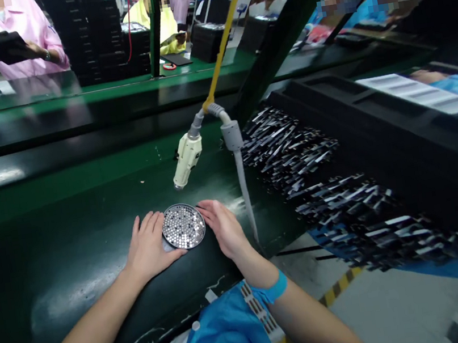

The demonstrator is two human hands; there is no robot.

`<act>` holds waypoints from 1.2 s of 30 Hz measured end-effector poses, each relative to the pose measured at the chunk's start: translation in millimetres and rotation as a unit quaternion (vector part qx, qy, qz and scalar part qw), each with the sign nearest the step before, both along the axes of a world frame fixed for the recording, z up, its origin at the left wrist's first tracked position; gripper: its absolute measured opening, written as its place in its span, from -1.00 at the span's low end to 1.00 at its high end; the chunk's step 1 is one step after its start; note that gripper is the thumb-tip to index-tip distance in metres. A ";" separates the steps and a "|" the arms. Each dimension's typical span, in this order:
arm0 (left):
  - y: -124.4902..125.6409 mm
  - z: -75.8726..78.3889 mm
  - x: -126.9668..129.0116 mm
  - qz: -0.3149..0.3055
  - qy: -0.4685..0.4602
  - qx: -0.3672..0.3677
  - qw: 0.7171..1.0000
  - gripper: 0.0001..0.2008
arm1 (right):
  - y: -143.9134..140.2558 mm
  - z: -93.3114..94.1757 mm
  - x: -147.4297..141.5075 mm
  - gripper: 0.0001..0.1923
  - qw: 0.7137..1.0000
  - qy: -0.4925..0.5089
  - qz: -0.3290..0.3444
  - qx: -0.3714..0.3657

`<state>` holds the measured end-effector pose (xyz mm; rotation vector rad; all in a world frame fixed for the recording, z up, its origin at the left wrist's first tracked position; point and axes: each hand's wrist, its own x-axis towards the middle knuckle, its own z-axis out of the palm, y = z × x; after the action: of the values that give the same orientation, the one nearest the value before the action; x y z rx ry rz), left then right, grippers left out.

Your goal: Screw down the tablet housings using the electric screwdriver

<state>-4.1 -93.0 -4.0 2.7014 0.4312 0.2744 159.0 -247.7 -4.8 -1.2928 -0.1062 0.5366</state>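
Observation:
A round metal plate (183, 226) with a raised rim is covered in a grid of small shiny dots, over the dark green bench. My left hand (148, 243) is closed on its left side, fingers at the upper left rim and thumb along the lower edge. Against the right rim, my right hand (225, 226) grips with its fingers together; its palm faces the plate. Just beyond the plate hangs a pale electric screwdriver (187, 157), tip pointing down, touched by neither hand. A small greyish patch shows beneath the plate's lower left edge, mostly hidden.
A grey cable (244, 192) drops from the screwdriver to the bench's right edge. Rightward stands a black rack (357, 135) with many thin shiny strips, blurred. A yellow cord (229, 28) runs upward. Across the bench, a person in pink (24, 24) holds a dark flat panel.

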 end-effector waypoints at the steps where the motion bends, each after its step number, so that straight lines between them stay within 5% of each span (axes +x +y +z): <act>1: -5.3 -1.0 6.1 0.023 -0.006 0.005 1.000 -0.05 | 7.6 -0.8 5.5 -0.55 1.000 0.020 0.004 0.013; 11: -25.6 -4.8 67.4 0.194 -0.029 0.025 0.980 -0.23 | 90.9 0.6 82.7 -0.61 0.997 0.057 0.021 0.054; 24: -62.5 -21.4 47.7 0.127 -0.039 -0.012 0.991 -0.22 | 93.9 1.5 109.7 -0.67 0.986 0.070 0.141 0.054; 33: -43.5 -20.1 48.9 0.106 -0.064 -0.095 0.988 -0.27 | 85.0 -1.0 103.1 -0.76 0.998 0.039 0.040 0.031; 36: -33.2 -7.6 40.8 0.119 -0.077 -0.155 0.978 -0.32 | 81.2 7.9 99.5 -0.82 0.999 0.029 0.006 0.016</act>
<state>36.7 -126.2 -11.6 2.3073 0.6899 0.4412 258.4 -166.5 3.1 -1.2459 -0.0738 0.5799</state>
